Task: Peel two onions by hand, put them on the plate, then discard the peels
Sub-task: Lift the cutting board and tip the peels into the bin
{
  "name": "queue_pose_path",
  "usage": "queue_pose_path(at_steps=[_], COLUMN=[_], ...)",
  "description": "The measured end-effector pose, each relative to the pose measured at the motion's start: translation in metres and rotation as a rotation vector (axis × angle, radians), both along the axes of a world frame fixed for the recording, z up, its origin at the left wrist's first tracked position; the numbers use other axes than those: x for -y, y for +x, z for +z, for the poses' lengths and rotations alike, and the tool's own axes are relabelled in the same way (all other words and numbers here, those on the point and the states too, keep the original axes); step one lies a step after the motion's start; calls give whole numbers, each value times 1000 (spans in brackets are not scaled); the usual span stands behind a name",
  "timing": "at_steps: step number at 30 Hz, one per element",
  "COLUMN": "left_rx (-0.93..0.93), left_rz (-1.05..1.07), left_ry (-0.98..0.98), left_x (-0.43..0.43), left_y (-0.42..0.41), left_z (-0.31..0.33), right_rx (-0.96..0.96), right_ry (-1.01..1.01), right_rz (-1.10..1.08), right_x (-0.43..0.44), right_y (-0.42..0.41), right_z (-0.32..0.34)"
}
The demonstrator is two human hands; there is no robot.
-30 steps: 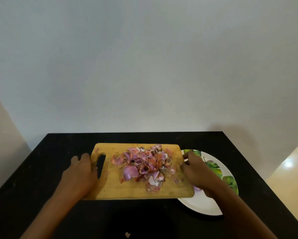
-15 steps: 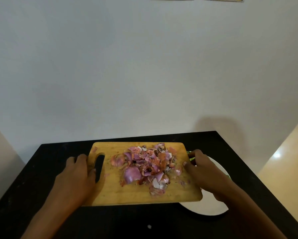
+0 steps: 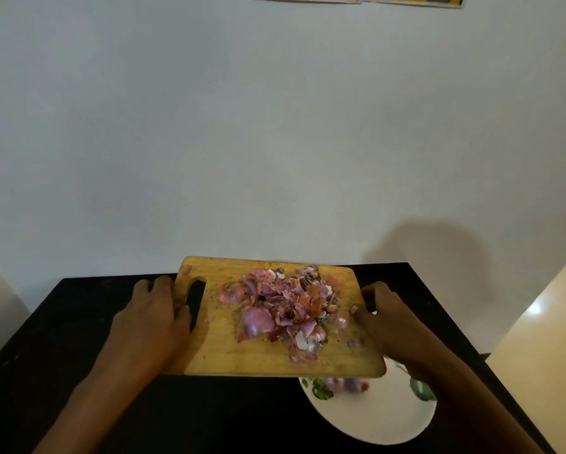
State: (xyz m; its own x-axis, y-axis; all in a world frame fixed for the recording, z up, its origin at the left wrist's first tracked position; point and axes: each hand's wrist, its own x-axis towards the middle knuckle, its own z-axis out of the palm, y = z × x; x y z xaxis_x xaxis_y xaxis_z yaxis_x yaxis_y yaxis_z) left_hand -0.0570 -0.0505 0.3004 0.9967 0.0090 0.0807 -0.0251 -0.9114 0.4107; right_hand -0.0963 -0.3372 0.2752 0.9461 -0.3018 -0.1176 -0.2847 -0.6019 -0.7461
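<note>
- The peels lie heaped on the cutting board, which I hold above the black table before a pale wall.
- My left hand grips its handle end and my right hand grips its right edge, thumbs on top.
- The board is higher than half a second ago.
- It hides the far part of the plate; the onions show blurred.

You stood in what looked like a home, likely a kitchen or dining corner. Evidence noted: a wooden cutting board heaped with purple onion peels, a white plate with a green leaf print, and a plain black bench set against a pale painted wall. Glossy cream floor lay to your right. The wares were all household ones.
</note>
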Motion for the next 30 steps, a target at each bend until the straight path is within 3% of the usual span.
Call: queue_pose_path(at_steps=[18,30], left_rx=[-11,14], left_rz=[107,71], left_ry=[-86,-74], left_x=[244,316], left_y=[-32,-35], left_z=[11,17], right_rx=[10,-24], right_ry=[35,10], right_rz=[108,112], right_x=[249,321], right_y=[-11,-17], right_z=[35,39])
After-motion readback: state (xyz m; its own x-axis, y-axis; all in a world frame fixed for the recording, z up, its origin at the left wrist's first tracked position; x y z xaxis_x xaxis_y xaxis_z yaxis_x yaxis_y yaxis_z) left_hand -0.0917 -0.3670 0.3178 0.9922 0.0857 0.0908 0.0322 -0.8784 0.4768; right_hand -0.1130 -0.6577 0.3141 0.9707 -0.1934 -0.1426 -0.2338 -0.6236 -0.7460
